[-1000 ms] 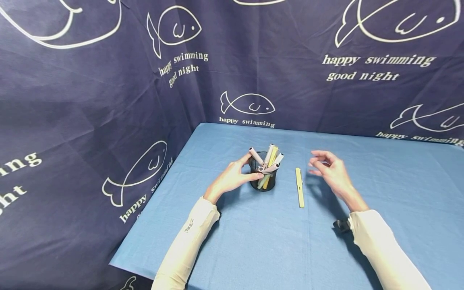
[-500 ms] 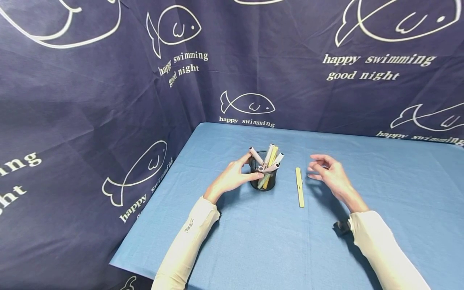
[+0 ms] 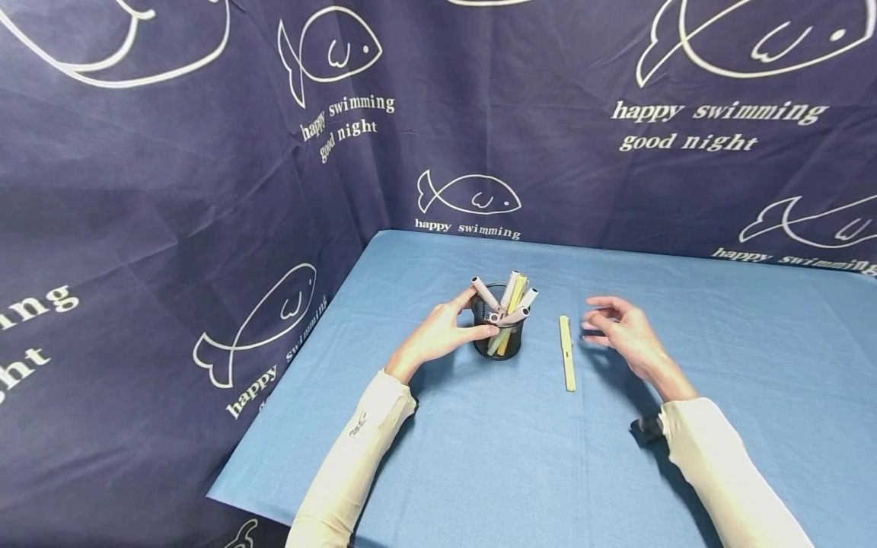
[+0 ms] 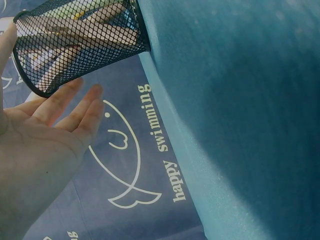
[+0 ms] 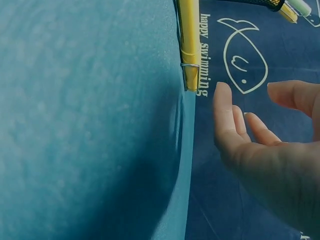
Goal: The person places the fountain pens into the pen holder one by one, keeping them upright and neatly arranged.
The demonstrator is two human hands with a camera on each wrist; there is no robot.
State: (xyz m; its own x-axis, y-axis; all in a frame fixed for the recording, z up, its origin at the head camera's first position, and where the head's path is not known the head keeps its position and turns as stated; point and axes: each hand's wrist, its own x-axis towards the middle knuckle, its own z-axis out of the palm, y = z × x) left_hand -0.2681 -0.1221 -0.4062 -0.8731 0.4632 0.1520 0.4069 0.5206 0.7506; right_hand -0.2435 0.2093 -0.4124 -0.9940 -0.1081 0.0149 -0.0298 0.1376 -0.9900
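Observation:
A black mesh pen cup (image 3: 499,346) stands upright on the blue tabletop, filled with several pens in white, pinkish and yellow. Thumb on one side and fingers on the other, my left hand (image 3: 438,335) holds the cup near its rim; the left wrist view shows the mesh wall (image 4: 85,42) beside the left hand (image 4: 45,145). A yellow pen (image 3: 566,354) lies alone to the cup's right, its clip end visible in the right wrist view. Just right of that pen, my right hand (image 3: 630,335) hovers with fingers loosely bent and nothing between them.
Blue cloth (image 3: 479,457) covers the table, whose left edge runs along a dark blue curtain (image 3: 171,228) printed with white fish and lettering. The same curtain hangs behind the table's far edge. A dark band-like object (image 3: 646,431) sits at my right cuff.
My right hand has come down slightly, towards the table's near side, and its fingers have shifted a little. The left hand, the cup and the lone pen stay in place.

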